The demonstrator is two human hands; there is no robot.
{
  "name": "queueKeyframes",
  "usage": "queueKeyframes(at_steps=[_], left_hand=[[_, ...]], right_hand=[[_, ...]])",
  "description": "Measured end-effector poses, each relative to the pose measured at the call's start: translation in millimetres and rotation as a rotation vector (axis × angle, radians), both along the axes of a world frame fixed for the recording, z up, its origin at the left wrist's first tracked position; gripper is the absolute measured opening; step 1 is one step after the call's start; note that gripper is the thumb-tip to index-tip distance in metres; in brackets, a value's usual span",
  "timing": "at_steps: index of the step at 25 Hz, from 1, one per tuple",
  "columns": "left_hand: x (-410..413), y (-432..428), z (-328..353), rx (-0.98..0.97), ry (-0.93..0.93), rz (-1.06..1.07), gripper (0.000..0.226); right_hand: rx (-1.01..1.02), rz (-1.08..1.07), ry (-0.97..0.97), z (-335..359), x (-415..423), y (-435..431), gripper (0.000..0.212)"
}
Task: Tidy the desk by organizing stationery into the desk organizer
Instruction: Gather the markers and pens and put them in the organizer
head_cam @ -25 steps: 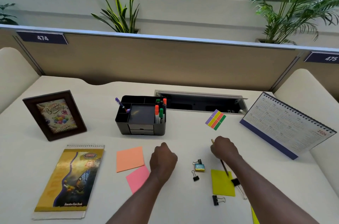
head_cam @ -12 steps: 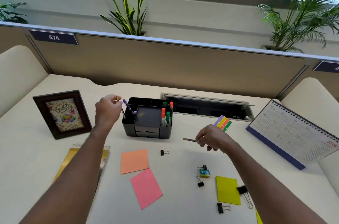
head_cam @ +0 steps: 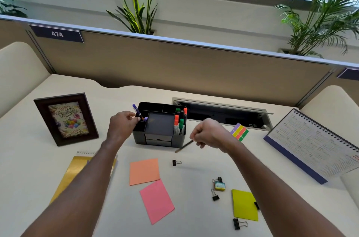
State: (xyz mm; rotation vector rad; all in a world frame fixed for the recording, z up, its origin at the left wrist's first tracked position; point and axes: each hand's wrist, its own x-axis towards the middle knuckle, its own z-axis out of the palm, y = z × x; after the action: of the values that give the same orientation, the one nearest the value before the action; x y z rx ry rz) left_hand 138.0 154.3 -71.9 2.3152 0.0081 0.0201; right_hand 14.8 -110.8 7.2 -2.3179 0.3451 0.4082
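Note:
A black desk organizer [head_cam: 159,138] stands mid-desk with markers [head_cam: 179,123] in its right slot and purple pens [head_cam: 137,111] in its left slot. My left hand [head_cam: 122,125] is at the organizer's left compartment, fingers curled at the pens; what it holds, if anything, is hidden. My right hand [head_cam: 208,135] grips a pencil [head_cam: 183,146] in front of the organizer's right side, tip pointing down-left. Orange [head_cam: 144,171], pink [head_cam: 156,200] and yellow [head_cam: 244,204] sticky notes, several binder clips [head_cam: 176,162] and a small eraser [head_cam: 220,186] lie on the desk.
A framed birthday card [head_cam: 67,118] stands at the left, a spiral notebook [head_cam: 77,167] lies under my left forearm. A desk calendar [head_cam: 312,143] is at the right, colored page flags [head_cam: 240,132] beside a cable slot [head_cam: 221,114]. A partition closes the back.
My left hand moved right to the organizer's left compartment. My right hand rose toward the organizer's front, and the pencil now points down-left.

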Motion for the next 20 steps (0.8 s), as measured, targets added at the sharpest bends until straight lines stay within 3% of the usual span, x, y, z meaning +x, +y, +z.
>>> queueKeyframes(at_steps=[5,10,15,20], left_hand=[[0,6,2,-0.014,-0.039,0.024,0.025],[-7,14,7,-0.039,-0.07,0.048,0.023],[-11,25,1,-0.087,-0.027,0.058,0.023],[-14,25,-7,-0.116,-0.048,0.056,0.022]], right_hand=[[0.023,0.056,-0.238,29,42,50,0.023],[-0.112,0.197,-0.504,21,85,98,0.021],[-0.33,0.412,-0.364,-6,112,124,0.02],[-0.275,0.387,-0.394,-25,110,127,0.028]])
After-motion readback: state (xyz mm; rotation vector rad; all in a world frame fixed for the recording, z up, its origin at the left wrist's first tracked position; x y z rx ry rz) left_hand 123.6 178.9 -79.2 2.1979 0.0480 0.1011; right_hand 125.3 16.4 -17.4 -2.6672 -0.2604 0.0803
